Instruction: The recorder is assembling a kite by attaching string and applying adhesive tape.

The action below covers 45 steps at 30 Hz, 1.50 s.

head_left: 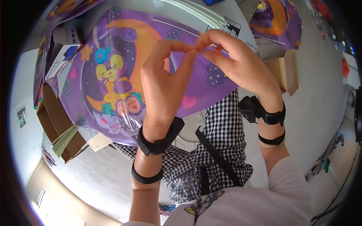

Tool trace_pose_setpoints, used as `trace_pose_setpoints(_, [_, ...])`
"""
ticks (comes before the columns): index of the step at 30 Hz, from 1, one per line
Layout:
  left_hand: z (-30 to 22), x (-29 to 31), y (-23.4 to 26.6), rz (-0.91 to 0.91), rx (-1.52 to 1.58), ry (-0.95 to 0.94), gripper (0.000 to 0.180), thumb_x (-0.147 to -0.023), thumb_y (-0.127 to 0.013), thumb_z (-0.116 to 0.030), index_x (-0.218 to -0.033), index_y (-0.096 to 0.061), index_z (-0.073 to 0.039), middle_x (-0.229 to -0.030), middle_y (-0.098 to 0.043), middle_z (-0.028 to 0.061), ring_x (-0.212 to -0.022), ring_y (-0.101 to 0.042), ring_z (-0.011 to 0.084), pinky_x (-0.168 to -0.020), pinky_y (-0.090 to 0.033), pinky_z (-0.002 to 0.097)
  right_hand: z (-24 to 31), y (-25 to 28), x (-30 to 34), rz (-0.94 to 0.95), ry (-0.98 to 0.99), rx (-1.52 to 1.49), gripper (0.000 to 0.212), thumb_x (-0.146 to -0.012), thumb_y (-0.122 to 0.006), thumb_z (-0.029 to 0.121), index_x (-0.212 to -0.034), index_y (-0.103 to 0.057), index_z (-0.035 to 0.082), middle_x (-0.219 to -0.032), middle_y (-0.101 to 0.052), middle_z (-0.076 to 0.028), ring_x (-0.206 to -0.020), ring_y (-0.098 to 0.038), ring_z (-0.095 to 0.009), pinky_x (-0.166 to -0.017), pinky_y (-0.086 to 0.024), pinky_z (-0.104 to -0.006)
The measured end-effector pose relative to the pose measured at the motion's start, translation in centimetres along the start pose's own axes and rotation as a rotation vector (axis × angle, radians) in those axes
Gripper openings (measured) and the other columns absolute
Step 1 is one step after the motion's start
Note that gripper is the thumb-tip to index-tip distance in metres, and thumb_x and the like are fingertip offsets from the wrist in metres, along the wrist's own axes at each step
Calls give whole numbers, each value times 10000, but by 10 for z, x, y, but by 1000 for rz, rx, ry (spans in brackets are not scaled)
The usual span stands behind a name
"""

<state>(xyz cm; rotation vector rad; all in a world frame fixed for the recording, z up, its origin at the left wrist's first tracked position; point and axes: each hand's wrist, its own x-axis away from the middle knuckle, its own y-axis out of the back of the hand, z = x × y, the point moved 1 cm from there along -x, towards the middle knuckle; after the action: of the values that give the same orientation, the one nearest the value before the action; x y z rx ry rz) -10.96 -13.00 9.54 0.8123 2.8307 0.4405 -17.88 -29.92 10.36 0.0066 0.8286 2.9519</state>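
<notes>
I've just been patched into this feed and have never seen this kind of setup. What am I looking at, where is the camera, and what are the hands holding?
There is no machine here: a person is working with two bare hands. The single picture comes from a wide fisheye camera worn on their head, looking down, so straight edges bend near the rim. The left hand and the right hand meet at the top edge of a purple plastic bag printed with a cartoon animal on an orange moon; both pinch it between fingertips. Each forearm wears black straps. Below is the person's checked garment. Open cardboard boxes stand to the left, another purple bag lies at the upper right, and the floor is grey.
</notes>
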Motion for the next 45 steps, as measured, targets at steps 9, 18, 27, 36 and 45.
trace_pose_setpoints(9, [6,2,-17,-194,733,379,132,-954,-662,-169,-980,-690,-42,-967,-687,16,-910,-596,86,-823,-433,257,-5,-11,7,-416,-152,-725,421,-939,-645,94,-1339,-556,-5,-1434,-514,-117,-1327,-490,-187,-1080,-422,-348])
trace_pose_setpoints(18, [19,11,-35,-150,937,557,154,-966,-645,-205,-1016,-692,-67,-991,-690,-2,-947,-613,85,-844,-426,265,-34,-14,-8,-233,-246,-658,240,-906,-722,216,-1042,-727,18,-920,-716,-16,-889,-639,-66,-741,-480,-204])
trace_pose_setpoints(27, [27,10,-64,-300,379,573,169,-893,-740,-220,-916,-736,-53,-978,-671,-7,-849,-565,97,-797,-429,265,-43,-21,5,-347,-323,-359,117,-907,-695,130,-915,-672,15,-841,-696,-33,-661,-549,-37,-564,-448,-217])
trace_pose_setpoints(36, [66,-11,-99,-608,-368,289,190,-794,-787,-308,-836,-753,-126,-845,-591,0,-938,-516,194,-911,-369,370,-76,-38,-28,-474,-165,37,81,-855,-682,68,-878,-642,1,-821,-635,-101,-782,-640,-254,-692,-503,-362])
trace_pose_setpoints(45, [79,-16,-105,-612,-437,322,188,-800,-775,-321,-818,-745,-136,-865,-618,-18,-962,-546,210,-933,-354,386,-97,-36,-38,-360,-26,259,66,-854,-652,53,-844,-633,-9,-850,-636,-133,-784,-637,-302,-708,-505,-389])
